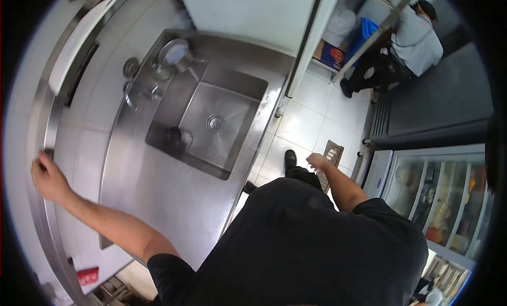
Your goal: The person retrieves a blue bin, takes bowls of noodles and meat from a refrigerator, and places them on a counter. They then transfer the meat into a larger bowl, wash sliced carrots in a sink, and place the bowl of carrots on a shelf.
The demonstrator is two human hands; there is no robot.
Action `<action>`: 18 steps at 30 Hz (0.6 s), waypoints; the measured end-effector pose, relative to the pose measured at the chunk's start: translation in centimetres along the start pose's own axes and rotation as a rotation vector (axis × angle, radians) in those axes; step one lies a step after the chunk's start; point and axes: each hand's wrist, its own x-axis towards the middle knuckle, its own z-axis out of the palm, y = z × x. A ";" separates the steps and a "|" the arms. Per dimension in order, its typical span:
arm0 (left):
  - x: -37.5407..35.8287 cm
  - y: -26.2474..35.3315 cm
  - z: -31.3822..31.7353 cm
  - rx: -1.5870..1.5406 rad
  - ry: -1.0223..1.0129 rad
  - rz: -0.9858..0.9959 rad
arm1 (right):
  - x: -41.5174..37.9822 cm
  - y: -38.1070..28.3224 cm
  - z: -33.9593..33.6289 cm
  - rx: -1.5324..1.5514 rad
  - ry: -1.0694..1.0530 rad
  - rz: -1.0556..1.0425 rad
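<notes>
My left hand [48,178] is raised at the far left beside the metal shelf edge [46,116], its fingers curled closed. A small dark shape shows at its fingertips; what it holds, if anything, I cannot make out. My right hand [318,162] hangs beside my body above the tiled floor, fingers loosely curled, with nothing visible in it. Between my arms and the wall lies a steel sink [227,97]. In its basin rests a dark metal cup [179,137]. A metal pot [177,55] stands at the sink's back corner, near the faucet [130,96].
A person [417,39] in a light shirt bends by a shelf with a blue bin [365,34]. A glass-topped fridge [438,195] stands to the right. A floor drain grate [331,157] lies near my feet. A red packet [87,276] sits at lower left.
</notes>
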 end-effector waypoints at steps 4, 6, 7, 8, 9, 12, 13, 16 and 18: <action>-0.1 -0.4 0.2 0.007 -0.020 -0.129 | 3.7 15.0 -0.4 -0.219 -0.077 -0.069; -0.2 1.7 -1.0 0.097 0.027 -0.184 | 5.9 22.4 0.0 -0.087 -0.185 -0.015; -0.4 1.3 -1.0 0.150 0.044 -0.160 | 2.8 22.2 -0.6 0.373 -0.134 0.277; -0.6 1.7 -1.1 0.209 0.055 -0.131 | 1.0 21.4 -2.8 0.453 -0.101 0.306; -1.3 4.7 -2.2 0.178 0.059 -0.137 | -0.2 21.5 -4.4 0.529 -0.072 0.340; -5.0 12.1 -4.8 0.024 0.114 -0.190 | 0.4 21.9 -10.3 0.765 0.054 0.344; -7.6 11.8 -2.4 -0.082 0.172 -0.240 | 1.7 22.2 -13.0 0.839 0.109 0.326; -16.9 17.1 0.5 -0.418 0.002 -0.544 | 7.1 19.6 -23.0 0.860 0.122 0.085; -23.4 24.2 1.2 -0.661 -0.168 -0.780 | 8.7 12.3 -31.6 0.770 0.197 -0.119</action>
